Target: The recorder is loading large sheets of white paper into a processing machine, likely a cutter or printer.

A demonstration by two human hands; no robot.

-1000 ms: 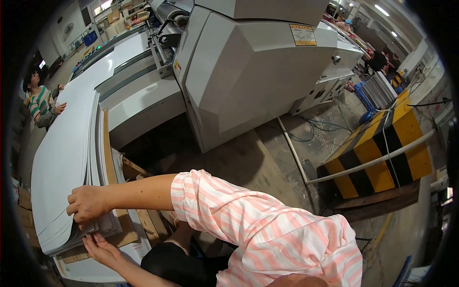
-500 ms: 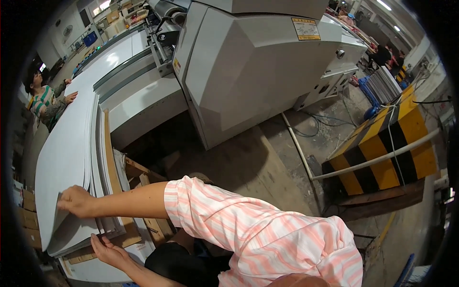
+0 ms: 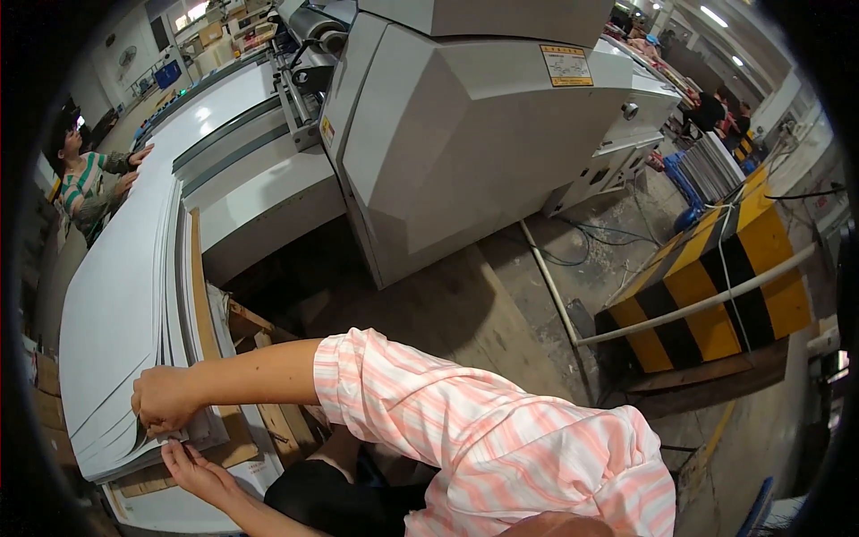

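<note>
A tall stack of large white paper sheets (image 3: 116, 277) lies to my left, its upper sheets fanned and curling at the near corner. My right hand (image 3: 165, 398) reaches across and is closed on the near edge of some upper sheets, knuckles up. Just below it, my left hand (image 3: 201, 474) is palm up with fingers stretched out, the fingertips at the stack's near corner. The right fingertips are partly hidden under the curled paper. A brown board (image 3: 204, 295) stands along the stack's right side.
A large grey machine (image 3: 474, 152) rises ahead. At the stack's far left side, a person in a striped top (image 3: 85, 183) rests both hands on the paper. A wooden pallet (image 3: 286, 421) shows beside my leg. To the right are a yellow-black striped block (image 3: 707, 295) and a pipe rail (image 3: 698, 304).
My right hand has moved right and down toward my left hand, and the lifted corner of sheets has dropped into a fanned pile. The other person's hands have shifted slightly.
</note>
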